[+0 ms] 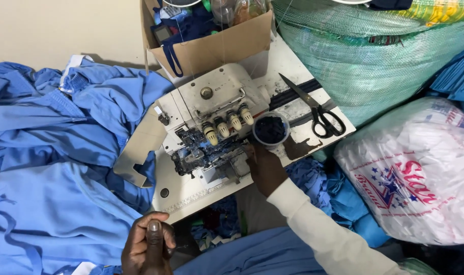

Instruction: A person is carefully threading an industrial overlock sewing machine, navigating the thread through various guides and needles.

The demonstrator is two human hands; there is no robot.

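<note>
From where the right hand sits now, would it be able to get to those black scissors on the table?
Probably yes. The right hand rests at the sewing machine, and only a small round cup of dark scraps stands between it and the scissors, which lie uncovered on the table.

A cream-white sewing machine (219,109) stands on a white table (288,66) marked with dark stains. Its four dials (228,126) are pale beige. Light blue garments (54,153) fill the left. A clear cup (270,130) holds navy scraps. The scissors (316,109) have black handles. Far off sits a brown cardboard box (211,46). At the right are a green woven sack (374,56) and a white bag (420,173) with red-and-blue stars. The right hand's sleeve (328,229) is cream.
</note>
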